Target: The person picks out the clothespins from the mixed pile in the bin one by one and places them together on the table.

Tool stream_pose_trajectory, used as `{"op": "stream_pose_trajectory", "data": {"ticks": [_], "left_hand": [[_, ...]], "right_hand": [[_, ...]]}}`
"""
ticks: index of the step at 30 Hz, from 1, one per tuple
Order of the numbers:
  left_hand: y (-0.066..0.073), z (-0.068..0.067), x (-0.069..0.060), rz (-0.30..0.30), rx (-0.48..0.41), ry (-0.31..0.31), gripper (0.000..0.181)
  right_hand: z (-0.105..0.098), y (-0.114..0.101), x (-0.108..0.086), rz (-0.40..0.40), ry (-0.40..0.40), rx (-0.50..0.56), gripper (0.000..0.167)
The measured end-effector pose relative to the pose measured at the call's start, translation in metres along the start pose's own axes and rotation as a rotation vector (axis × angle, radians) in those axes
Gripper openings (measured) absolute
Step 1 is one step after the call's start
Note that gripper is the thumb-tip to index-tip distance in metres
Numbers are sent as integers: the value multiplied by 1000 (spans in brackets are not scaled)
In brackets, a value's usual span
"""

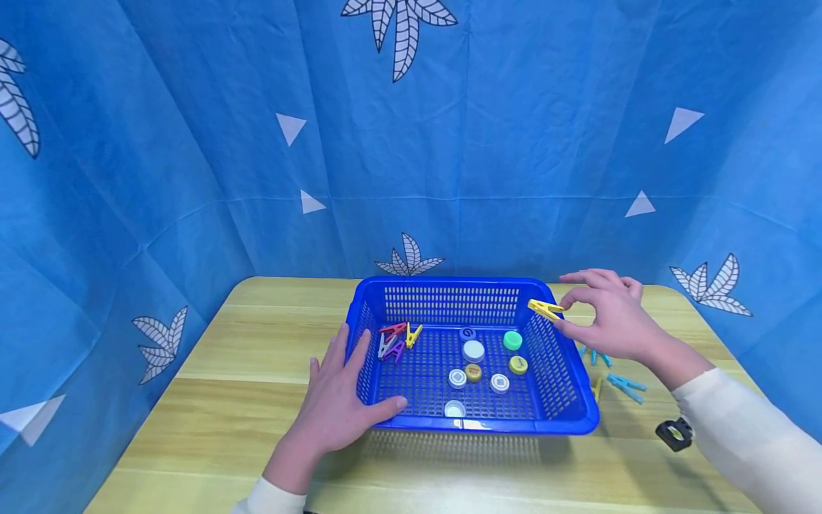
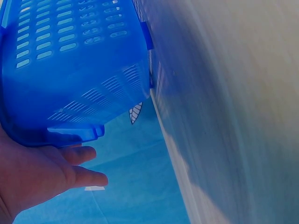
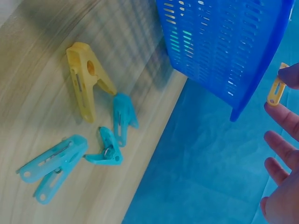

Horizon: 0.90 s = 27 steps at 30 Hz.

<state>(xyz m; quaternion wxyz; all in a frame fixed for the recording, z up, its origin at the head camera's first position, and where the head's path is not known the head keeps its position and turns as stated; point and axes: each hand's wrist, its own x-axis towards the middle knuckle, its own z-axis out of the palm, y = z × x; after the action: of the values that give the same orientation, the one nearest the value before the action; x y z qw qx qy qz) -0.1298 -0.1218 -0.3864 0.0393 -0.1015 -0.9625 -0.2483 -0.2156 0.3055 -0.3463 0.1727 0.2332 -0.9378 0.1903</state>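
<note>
A blue plastic basket [image 1: 449,426] stands on the wooden table. Over its right rim my right hand [image 1: 610,318] pinches a yellow clothespin [image 1: 546,309] between thumb and forefinger; the right wrist view shows the same yellow clothespin [image 3: 276,88] at the fingertips. My left hand [image 1: 340,403] rests at the basket's left front corner with fingers spread and the thumb over the rim. Inside, on the left, lie a red clothespin [image 1: 394,329], a yellow one, a grey one [image 1: 387,345] and a purple clothespin [image 1: 396,350]. Several bottle caps [image 1: 473,350] lie in the middle and right.
Right of the basket, several loose clothespins lie on the table: a yellow clothespin [image 3: 86,77] and light-blue clothespins [image 3: 56,165]. A black ring-shaped piece [image 1: 675,434] shows by the right sleeve. Behind the table [image 1: 212,364] hangs a blue curtain [image 1: 411,178] with leaf prints.
</note>
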Motion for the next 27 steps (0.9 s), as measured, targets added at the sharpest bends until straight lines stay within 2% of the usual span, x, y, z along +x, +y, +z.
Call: {"op": "stream_pose_trajectory", "data": {"ticks": [16, 27], "left_hand": [[0, 1, 0, 9, 7, 13, 120], [-1, 2, -1, 19, 8, 16, 118]], "right_hand": [[-3, 10, -15, 68, -7, -6, 13], [-2, 22, -28, 43, 22, -3, 15]]}}
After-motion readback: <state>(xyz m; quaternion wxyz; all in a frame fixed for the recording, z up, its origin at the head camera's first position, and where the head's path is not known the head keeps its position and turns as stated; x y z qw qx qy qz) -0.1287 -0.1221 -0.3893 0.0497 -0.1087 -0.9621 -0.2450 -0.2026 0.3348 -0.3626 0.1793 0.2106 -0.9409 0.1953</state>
